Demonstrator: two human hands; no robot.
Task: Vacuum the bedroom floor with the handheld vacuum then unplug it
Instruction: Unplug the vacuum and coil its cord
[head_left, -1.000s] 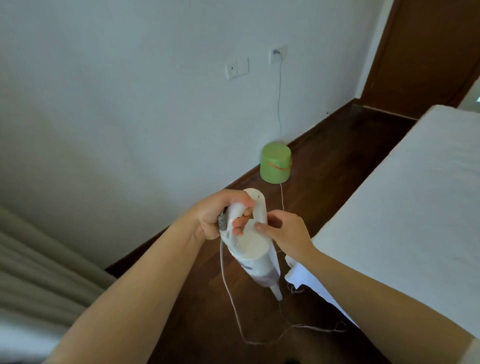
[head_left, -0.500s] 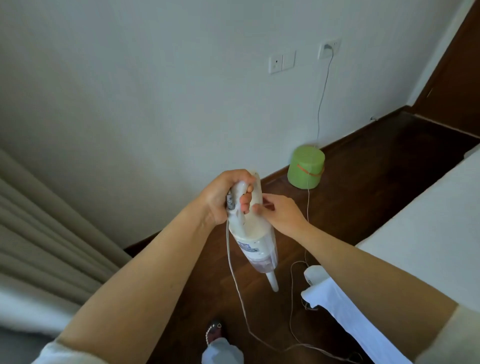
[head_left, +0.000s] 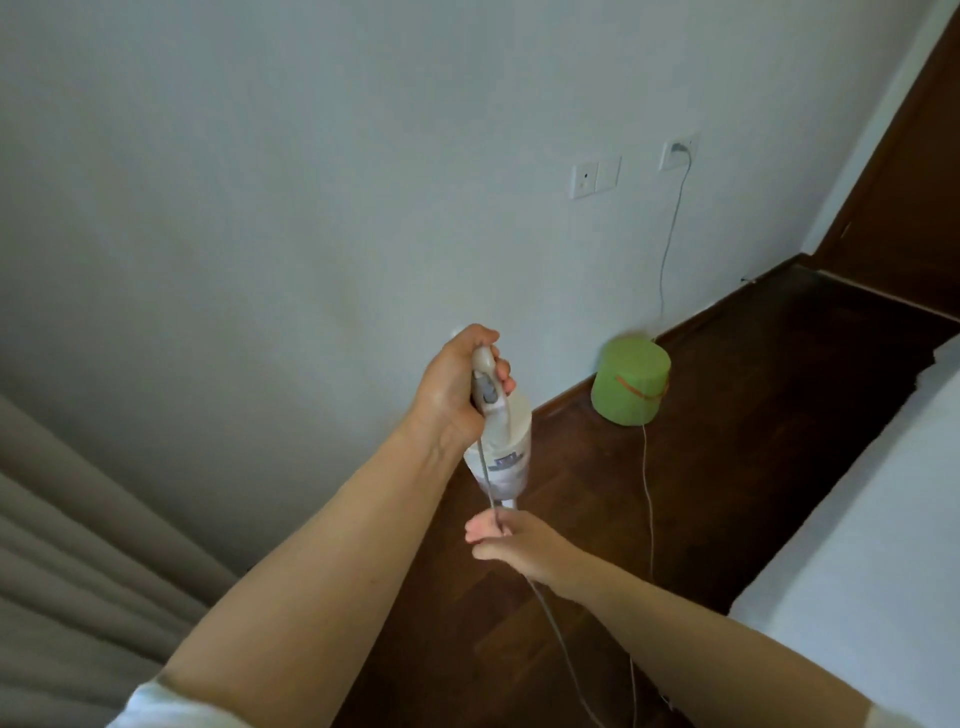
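Left hand (head_left: 457, 384) grips your handheld vacuum (head_left: 501, 447) nose-down over the floor (head_left: 727, 441); right hand (head_left: 511, 543) pinches its cord (head_left: 550, 618). Green tub (head_left: 629, 387) sits ahead by the wall; bed (head_left: 857, 545) right; plug (head_left: 678, 148) still seated.

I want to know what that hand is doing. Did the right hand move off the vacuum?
Yes. The right hand left the vacuum handle and dropped below the nozzle, where it now pinches the cord.

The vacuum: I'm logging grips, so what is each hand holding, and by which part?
The left hand grips the vacuum by its handle at the top. The right hand pinches the vacuum's cord just below the body.
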